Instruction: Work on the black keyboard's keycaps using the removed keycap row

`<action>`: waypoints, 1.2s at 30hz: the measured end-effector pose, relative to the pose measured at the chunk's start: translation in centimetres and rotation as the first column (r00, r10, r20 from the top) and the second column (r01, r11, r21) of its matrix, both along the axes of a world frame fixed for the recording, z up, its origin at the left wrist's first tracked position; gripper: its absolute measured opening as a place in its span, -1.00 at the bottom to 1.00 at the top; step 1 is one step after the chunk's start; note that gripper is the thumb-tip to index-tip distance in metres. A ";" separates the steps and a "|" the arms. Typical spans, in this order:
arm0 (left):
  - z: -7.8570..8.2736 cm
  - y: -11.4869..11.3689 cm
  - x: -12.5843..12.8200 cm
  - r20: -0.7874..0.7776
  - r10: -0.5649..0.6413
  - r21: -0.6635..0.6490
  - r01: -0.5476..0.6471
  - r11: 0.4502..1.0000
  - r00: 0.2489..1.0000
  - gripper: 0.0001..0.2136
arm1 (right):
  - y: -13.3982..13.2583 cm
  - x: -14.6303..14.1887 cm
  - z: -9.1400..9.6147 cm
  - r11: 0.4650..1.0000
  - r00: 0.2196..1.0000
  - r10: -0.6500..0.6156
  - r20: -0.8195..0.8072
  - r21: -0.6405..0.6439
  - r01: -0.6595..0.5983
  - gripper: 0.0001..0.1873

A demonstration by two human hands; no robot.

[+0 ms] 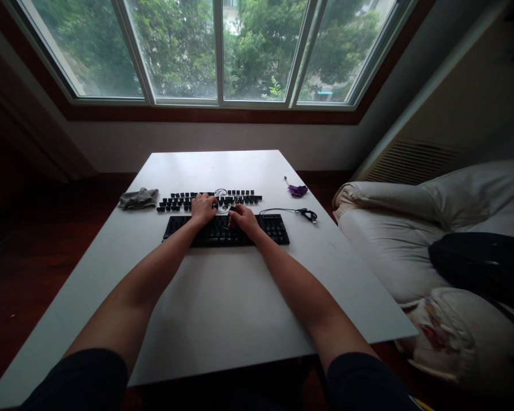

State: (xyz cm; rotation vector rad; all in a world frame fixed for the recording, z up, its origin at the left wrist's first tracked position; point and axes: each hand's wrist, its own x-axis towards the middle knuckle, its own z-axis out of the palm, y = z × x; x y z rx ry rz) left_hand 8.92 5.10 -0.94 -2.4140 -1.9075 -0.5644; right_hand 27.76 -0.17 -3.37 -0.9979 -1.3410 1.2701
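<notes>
A black keyboard [272,229] lies across the middle of the white table [223,308]. Behind it, several loose black keycaps [177,201] sit in rows. My left hand [203,208] rests at the keyboard's back edge, fingers curled toward a thin wire tool [221,194] that lies among the keycaps. My right hand [243,219] is over the keyboard's middle, fingers pinched together; what they hold is too small to make out.
A crumpled grey cloth [139,198] lies at the left of the keycaps. A purple item [298,190] and the coiled keyboard cable [305,213] lie to the right. A white cushioned couch [411,240] with a dark bag [480,264] stands by the table's right edge.
</notes>
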 end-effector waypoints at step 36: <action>-0.5 -8.0 0.1 0.171 -0.358 0.056 0.354 0.934 0.918 -0.83 | 0.0 2.3 1.9 0.975 0.957 0.111 0.268 0.157 -0.157 -0.78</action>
